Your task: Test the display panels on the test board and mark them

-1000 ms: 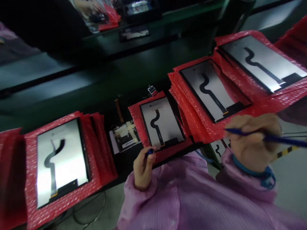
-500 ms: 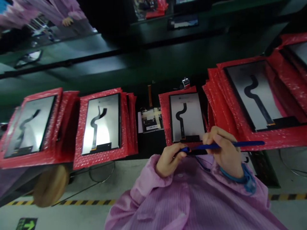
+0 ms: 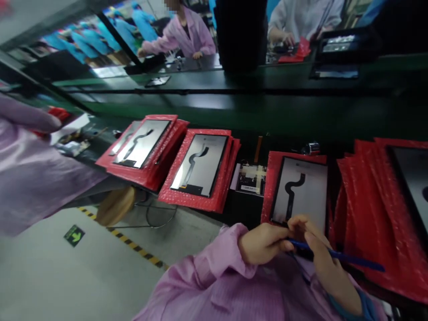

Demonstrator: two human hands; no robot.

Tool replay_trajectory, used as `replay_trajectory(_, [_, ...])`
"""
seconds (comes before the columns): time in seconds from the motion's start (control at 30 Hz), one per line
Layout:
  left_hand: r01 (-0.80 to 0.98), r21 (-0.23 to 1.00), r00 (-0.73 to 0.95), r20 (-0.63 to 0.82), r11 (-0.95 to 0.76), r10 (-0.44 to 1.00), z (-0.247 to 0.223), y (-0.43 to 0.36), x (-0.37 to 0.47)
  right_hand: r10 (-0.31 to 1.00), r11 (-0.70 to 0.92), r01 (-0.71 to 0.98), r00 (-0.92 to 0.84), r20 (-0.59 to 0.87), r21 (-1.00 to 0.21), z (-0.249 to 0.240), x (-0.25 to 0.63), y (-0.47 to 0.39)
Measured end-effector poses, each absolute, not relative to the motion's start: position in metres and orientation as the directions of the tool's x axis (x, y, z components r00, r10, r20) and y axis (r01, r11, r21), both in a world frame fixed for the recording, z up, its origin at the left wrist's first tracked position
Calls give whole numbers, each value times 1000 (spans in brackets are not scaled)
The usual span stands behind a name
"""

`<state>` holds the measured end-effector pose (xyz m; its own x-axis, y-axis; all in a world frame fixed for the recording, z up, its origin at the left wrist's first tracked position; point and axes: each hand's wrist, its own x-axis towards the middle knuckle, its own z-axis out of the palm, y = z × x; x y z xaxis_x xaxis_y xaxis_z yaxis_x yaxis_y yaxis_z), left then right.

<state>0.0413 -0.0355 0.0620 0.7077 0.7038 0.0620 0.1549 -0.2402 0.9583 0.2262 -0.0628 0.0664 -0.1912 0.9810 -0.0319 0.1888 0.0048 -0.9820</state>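
In front of my chest, my left hand (image 3: 262, 244) is closed, thumb and fingertips pinching the left end of a slim blue stick-shaped tool (image 3: 361, 261). My right hand (image 3: 323, 258) is closed around its middle, and the long end sticks out to the right. The tool's exact kind is unclear. Just beyond the hands lies a display panel (image 3: 309, 191), its silver back up with a black curved flex cable (image 3: 291, 191). It rests on a red bubble-wrap sleeve (image 3: 267, 196), and my fingers cover its lower edge.
More panels lie on red sleeves: one panel (image 3: 214, 156) left, another (image 3: 409, 174) right. Between them sit an opened device (image 3: 250, 180) and an orange flex strip (image 3: 258, 149). A wooden stool (image 3: 115, 207) stands below the bench. A co-worker's sleeve (image 3: 26, 111) is at far left.
The view has swung left and up, showing people across the bench and a co-worker at left. Both hands still hold the blue tool, which now slopes down to the right.
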Motion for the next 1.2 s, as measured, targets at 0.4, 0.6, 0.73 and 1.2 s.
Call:
replay_trajectory(0.4, [451,836,236,227,-313,945,28,-40,55,972,-62,204,234,-13,-977,56,241,-55])
replay_trajectory(0.6, [664,573,423,241,-480,873,-9,-37,54,906,-341,450,393,-160,-826,33,268,-42])
replay_trajectory(0.73, [681,509,511,186,-527,839,-10,-33,45,912,-338,468,378,-161,-817,25,269,-44])
replay_trajectory(1.2, [621,536,497,294,-571,817,-11,-32,13,943,-288,400,275,-185,-870,20,251,-66])
